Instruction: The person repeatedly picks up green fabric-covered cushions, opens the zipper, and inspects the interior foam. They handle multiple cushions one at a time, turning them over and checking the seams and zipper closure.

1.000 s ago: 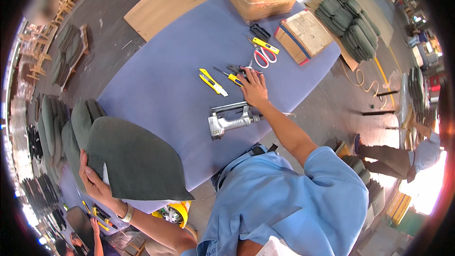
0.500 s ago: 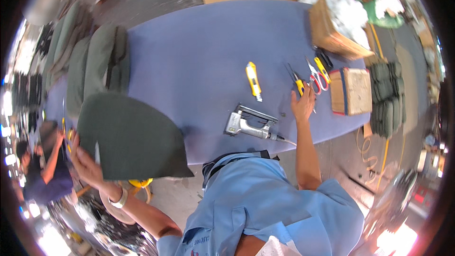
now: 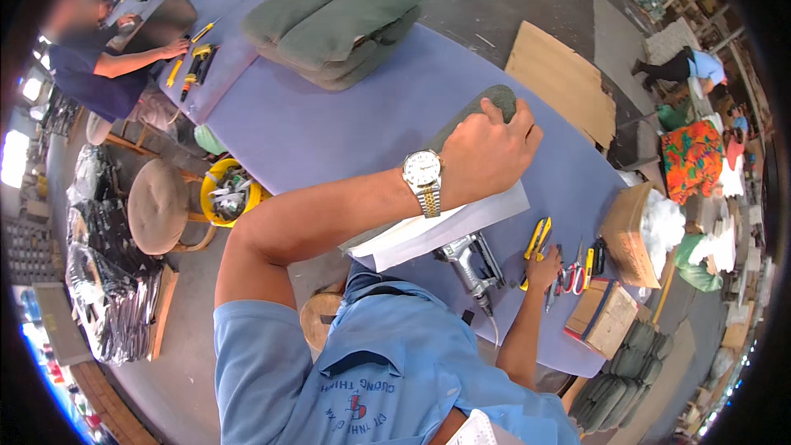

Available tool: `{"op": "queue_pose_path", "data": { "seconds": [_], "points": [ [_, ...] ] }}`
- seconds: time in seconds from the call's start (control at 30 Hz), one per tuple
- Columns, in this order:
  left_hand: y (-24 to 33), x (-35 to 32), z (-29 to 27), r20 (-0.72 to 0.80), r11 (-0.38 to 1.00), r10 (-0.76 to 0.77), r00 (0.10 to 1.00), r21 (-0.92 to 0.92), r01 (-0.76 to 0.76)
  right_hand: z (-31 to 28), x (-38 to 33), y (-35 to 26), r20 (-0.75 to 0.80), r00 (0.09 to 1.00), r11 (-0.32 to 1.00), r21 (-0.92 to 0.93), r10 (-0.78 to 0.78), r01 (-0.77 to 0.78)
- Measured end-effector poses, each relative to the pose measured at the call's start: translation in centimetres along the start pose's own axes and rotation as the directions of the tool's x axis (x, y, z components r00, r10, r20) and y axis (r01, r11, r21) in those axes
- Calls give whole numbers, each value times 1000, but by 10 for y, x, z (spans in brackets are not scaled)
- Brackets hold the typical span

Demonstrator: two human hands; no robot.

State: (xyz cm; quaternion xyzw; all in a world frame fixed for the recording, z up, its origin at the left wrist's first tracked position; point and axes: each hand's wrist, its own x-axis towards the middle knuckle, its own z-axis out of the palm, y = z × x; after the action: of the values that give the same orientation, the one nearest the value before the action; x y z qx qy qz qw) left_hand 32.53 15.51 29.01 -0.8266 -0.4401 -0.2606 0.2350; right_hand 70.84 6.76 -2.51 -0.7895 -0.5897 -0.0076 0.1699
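Observation:
My left hand (image 3: pixel 486 152), wearing a metal watch, grips the far edge of a dark green upholstered pad (image 3: pixel 471 119) tilted up over the table. A pale underside shows below my wrist; my forearm hides much of the pad. My right hand (image 3: pixel 544 270) has its fingers curled over the middle of a yellow utility knife (image 3: pixel 540 235), both ends of which stick out. Beside that hand lie red-handled scissors (image 3: pixel 572 282) and a second yellow knife (image 3: pixel 588 268). A silver staple gun (image 3: pixel 468 268) with an air hose rests between the pad and my right forearm.
Green cushions (image 3: pixel 338 25) are stacked at the table's far left. At right stand a carton (image 3: pixel 626 227) of white stuffing and a small box (image 3: pixel 601 317). A co-worker (image 3: pixel 107 74) works at far left, near a yellow bucket (image 3: pixel 218 214) and a round stool (image 3: pixel 158 206).
My left hand has swung the pad from the left across the table, turning its pale underside into view. My right hand has shifted from beside the scissors onto the utility knife. The view has turned left.

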Motion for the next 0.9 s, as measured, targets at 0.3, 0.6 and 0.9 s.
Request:
{"op": "queue_pose_path", "data": {
  "seconds": [0.3,0.6,0.9],
  "points": [
    [25,-5,0,21,996,92,996,4,-92,-25,-129,-112,444,861,968,147,-249,204],
    [51,-36,-25,-5,978,127,992,-167,-126,-26,-102,-84,513,857,999,1,-47,54],
    [43,-47,-27,32,849,249,968,-488,-202,-150,24,-174,-180,949,681,663,-258,311]
  ]
}}
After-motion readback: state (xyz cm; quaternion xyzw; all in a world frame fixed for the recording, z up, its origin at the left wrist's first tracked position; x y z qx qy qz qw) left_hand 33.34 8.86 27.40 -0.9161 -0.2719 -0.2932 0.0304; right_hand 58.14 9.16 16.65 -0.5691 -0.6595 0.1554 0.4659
